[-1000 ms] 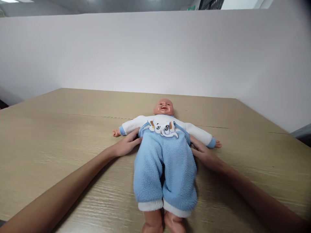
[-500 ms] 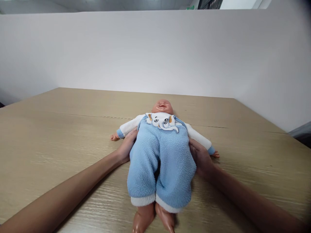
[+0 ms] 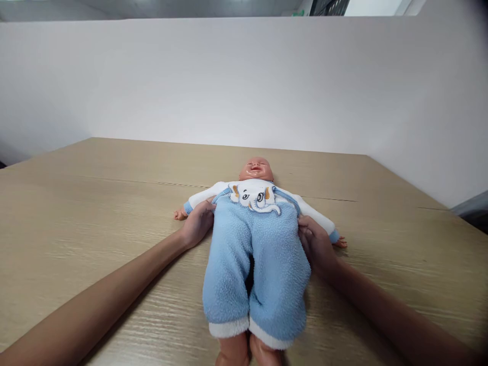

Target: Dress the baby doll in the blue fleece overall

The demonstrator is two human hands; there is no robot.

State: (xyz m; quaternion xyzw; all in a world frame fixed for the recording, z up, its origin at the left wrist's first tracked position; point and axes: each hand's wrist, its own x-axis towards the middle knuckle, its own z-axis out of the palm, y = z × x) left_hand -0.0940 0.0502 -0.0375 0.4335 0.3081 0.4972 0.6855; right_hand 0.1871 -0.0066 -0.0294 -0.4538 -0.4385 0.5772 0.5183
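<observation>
A baby doll lies on its back, head away from me and arms spread out. It wears a white top and light blue fleece overalls with white cuffs and an elephant face on the chest. At the left side of the waist, my left hand pinches the edge of the overalls between thumb and fingers. Opposite it, my right hand grips the overalls' right edge; some of its fingers are hidden behind the cloth. The doll's feet run out of the bottom of the view.
The doll rests on a wood-grain table with a seam running across it. A pale wall or partition stands along the back and curves round on the right. Something grey shows at the right edge.
The overalls have slid down toward me, with more of the blue straps showing. The trouser cuffs now sit lower on the doll's legs. My fingers have closed on the sides of the cloth.
</observation>
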